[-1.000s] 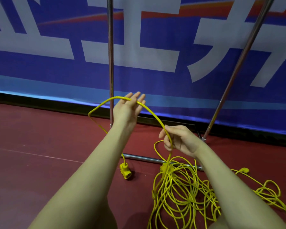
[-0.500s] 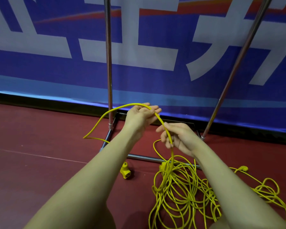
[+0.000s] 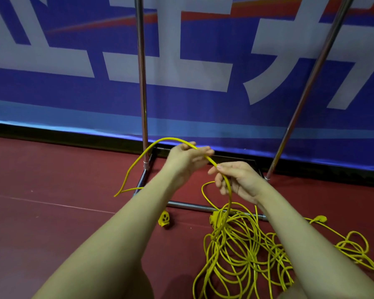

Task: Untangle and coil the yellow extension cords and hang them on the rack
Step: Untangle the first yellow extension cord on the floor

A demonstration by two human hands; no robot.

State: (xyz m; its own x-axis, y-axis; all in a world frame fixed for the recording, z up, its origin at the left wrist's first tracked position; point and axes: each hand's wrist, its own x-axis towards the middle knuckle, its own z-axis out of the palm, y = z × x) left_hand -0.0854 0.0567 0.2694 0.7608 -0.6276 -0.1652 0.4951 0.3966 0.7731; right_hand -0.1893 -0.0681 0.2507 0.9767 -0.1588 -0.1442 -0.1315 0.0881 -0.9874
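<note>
Shiny metal rack (image 3: 142, 83), matt floor (image 3: 52, 175)

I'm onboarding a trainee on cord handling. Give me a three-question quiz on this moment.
1. True or false: both hands hold the same yellow cord.
2. Where does the socket end lie? A: on the floor, by the rack's base bar; B: hung on the rack; C: in the left hand.
3. Which hand is nearer the tangled pile?

Key:
1. True
2. A
3. The right hand
</note>
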